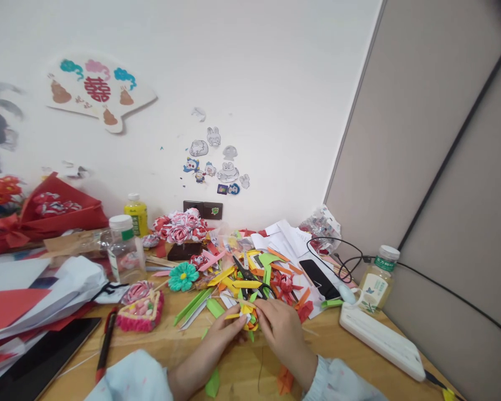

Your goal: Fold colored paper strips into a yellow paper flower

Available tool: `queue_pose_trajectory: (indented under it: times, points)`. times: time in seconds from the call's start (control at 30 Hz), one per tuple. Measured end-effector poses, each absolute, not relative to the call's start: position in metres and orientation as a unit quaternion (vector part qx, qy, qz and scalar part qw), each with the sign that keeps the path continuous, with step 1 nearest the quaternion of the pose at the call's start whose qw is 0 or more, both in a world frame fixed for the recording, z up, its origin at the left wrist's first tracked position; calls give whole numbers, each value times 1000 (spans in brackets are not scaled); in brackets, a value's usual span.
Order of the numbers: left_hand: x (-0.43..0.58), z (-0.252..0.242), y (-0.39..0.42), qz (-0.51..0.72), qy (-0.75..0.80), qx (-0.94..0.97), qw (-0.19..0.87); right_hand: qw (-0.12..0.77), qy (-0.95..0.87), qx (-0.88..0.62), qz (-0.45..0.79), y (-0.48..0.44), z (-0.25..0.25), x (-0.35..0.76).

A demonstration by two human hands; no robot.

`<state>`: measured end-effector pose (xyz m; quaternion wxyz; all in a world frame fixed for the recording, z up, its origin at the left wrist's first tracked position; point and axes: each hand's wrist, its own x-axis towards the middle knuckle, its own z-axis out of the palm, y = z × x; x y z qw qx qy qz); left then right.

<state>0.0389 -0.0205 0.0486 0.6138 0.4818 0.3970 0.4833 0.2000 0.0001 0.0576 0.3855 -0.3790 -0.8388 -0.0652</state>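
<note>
Near the front middle of the wooden table, my left hand [219, 338] and my right hand [280, 329] meet around a small folded-paper piece [247, 309] in yellow, orange and white. Fingers of both hands pinch it from either side and hide part of it. Just beyond lie black scissors [244, 271] among a heap of coloured paper strips. Long green folded strips [193, 305] rest to the left of my hands. Below my wrists are a green paper piece [212, 384] and an orange one [284, 381].
A phone [318, 279], a white power strip [379, 341] and a bottle [379, 281] stand or lie at right. At left are a heart-shaped box [141, 312], a clear jar [125, 250], a dark tablet [42, 356] and a red-black pen [106, 344]. A black cable [446, 291] crosses the right side.
</note>
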Motion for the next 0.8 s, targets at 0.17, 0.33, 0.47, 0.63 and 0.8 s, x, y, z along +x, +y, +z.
queue_pose_trajectory:
  times: [0.17, 0.33, 0.47, 0.63, 0.8]
  points:
    - [38, 44, -19, 490, 393, 477, 615, 361, -843, -373, -141, 0, 60, 201]
    - [36, 43, -18, 478, 391, 496, 611, 381, -833, -384, -115, -1, 61, 199]
    - [36, 46, -18, 480, 390, 500, 607, 400, -832, -376, -81, 0, 57, 199]
    - [37, 47, -19, 478, 387, 502, 608, 394, -833, -361, -143, 1, 55, 199]
    - [37, 45, -17, 486, 387, 497, 606, 361, -833, -357, -221, 2, 56, 198]
